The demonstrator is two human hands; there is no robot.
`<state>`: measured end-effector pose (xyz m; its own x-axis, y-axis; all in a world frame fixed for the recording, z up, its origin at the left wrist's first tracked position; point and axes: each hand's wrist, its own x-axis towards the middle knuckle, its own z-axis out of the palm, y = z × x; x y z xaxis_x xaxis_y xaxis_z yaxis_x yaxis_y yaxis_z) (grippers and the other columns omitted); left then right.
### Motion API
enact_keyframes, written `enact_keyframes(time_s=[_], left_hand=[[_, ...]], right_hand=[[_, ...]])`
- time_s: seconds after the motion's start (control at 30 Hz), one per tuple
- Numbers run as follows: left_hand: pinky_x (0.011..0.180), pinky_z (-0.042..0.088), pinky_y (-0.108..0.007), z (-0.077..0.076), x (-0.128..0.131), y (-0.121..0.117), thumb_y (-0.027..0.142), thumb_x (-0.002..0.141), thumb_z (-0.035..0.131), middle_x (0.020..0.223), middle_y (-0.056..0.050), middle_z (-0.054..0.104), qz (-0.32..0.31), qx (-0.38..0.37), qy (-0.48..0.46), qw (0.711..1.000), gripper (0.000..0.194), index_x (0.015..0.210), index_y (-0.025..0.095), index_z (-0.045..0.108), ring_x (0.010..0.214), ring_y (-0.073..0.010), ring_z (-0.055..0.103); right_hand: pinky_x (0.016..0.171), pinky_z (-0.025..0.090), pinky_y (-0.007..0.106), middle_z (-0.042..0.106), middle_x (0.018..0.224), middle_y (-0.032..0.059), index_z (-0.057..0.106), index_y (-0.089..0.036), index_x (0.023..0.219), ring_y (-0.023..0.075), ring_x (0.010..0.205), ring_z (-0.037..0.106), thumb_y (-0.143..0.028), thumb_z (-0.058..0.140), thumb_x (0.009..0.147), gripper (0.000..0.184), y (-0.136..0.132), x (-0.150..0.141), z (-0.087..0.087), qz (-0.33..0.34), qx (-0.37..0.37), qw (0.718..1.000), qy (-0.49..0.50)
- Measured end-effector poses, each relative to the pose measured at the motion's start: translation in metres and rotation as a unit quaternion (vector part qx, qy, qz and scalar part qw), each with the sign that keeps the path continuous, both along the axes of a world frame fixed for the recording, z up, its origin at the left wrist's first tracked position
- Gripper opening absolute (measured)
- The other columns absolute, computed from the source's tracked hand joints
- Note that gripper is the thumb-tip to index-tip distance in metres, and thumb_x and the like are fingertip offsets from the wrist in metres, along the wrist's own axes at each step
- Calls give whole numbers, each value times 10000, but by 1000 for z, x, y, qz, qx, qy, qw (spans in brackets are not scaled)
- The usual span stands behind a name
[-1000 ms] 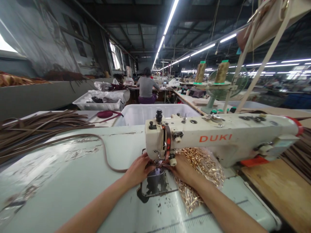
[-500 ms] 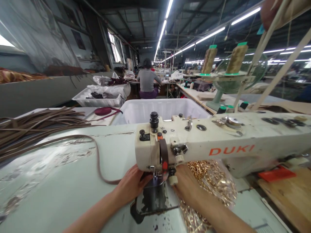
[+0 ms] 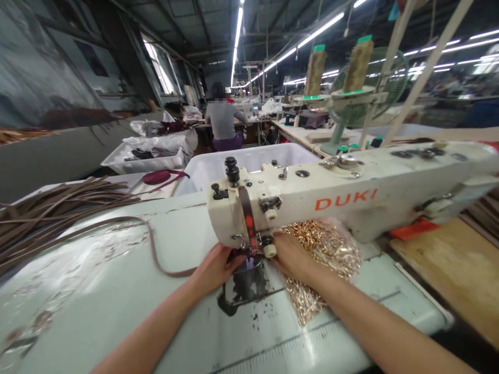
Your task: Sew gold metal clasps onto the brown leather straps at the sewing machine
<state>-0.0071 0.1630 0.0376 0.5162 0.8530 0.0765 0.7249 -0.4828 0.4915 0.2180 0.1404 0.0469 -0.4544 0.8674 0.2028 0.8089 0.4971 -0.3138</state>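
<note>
A cream sewing machine [image 3: 288,200] marked DUKI stands across the pale green table. My left hand [image 3: 215,267] is left of the needle area, its thumb and fingers closed on the end of a brown strap [image 3: 156,254] that curves back across the table. My right hand [image 3: 290,254] reaches under the machine head from the right; its fingers are hidden behind the tension knobs. The dark needle plate [image 3: 247,284] lies between my hands. Beside my right wrist, a clear bag of gold-coloured metal clasps [image 3: 327,254] rests on the table.
Many brown straps [image 3: 50,213] lie at the left, near a maroon strap roll [image 3: 158,177]. Behind the machine stands a white bin [image 3: 195,169]. Thread cones [image 3: 315,72] and a green fan [image 3: 338,137] are at the right. A person [image 3: 225,122] sits farther back.
The view has shifted, showing more of the table's front edge and the machine's right end. Both hands stay by the needle area, and the strap keeps nearly the same curve.
</note>
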Motion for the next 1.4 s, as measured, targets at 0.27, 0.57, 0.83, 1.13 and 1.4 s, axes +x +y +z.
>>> enact_keyframes(time_s=[0.27, 0.57, 0.83, 1.13, 1.4], left_hand=[[778, 448, -304, 2, 2, 0, 262, 869, 508, 933, -61, 609, -24, 25, -27, 999, 151, 914, 165, 615, 906, -232, 587], [828, 443, -321, -2, 2, 3, 262, 850, 514, 1000, -73, 573, -40, 40, -36, 998, 149, 921, 167, 605, 923, -225, 564], [770, 463, -333, 1, 3, 0, 286, 836, 521, 942, -75, 562, -28, 48, -38, 998, 152, 834, 157, 601, 846, -227, 570], [762, 466, -318, -2, 2, -1, 280, 843, 525, 939, -65, 558, -21, 37, -47, 998, 152, 872, 160, 614, 840, -221, 580], [744, 467, -270, 2, 2, -6, 262, 831, 560, 925, -37, 549, -1, 30, -79, 996, 144, 875, 167, 659, 783, -168, 579]], right_hand=[[736, 425, 295, 657, 872, 104, 656, -140, 883, 225, 818, 607, -185, 553, 860, 115, -1, 0, -4, 0, 35, 999, -16], [794, 436, 292, 677, 939, 103, 686, -164, 975, 221, 900, 620, -304, 533, 924, 214, -1, 1, -2, 6, 28, 1000, 3], [799, 429, 275, 681, 972, 81, 683, -176, 1004, 211, 924, 621, -264, 530, 925, 194, -2, 0, -3, 23, 51, 998, 2], [793, 424, 273, 681, 967, 70, 680, -185, 1011, 206, 918, 619, -246, 534, 918, 184, -1, 1, -5, 26, 48, 998, -6], [763, 428, 316, 663, 1001, 86, 654, -192, 1108, 237, 880, 626, -287, 523, 920, 248, -8, -4, -2, -18, 32, 999, -36]])
